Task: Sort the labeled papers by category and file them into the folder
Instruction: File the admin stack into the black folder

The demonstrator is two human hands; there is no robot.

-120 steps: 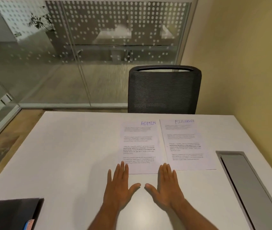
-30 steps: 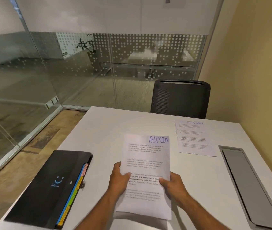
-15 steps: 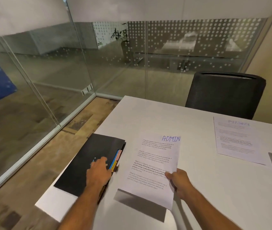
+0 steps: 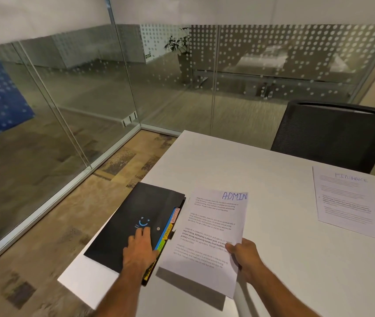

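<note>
The right hand (image 4: 242, 252) pinches the ADMIN sheet (image 4: 214, 229) at its edge. Directly to that hand's left lies the black folder (image 4: 136, 216), long axis parallel to the sheet, with the left hand (image 4: 139, 248) spread flat on its cover.

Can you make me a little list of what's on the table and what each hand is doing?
table: white table
folder: black folder, closed, with coloured tabs along its right edge
left hand: left hand flat on the folder's cover
right hand: right hand pinching the ADMIN paper, lifted off the table beside the folder
other paper: FINANCE paper lying flat, far right
filed so far: neither visible paper is in the folder
behind table: black chair
</note>
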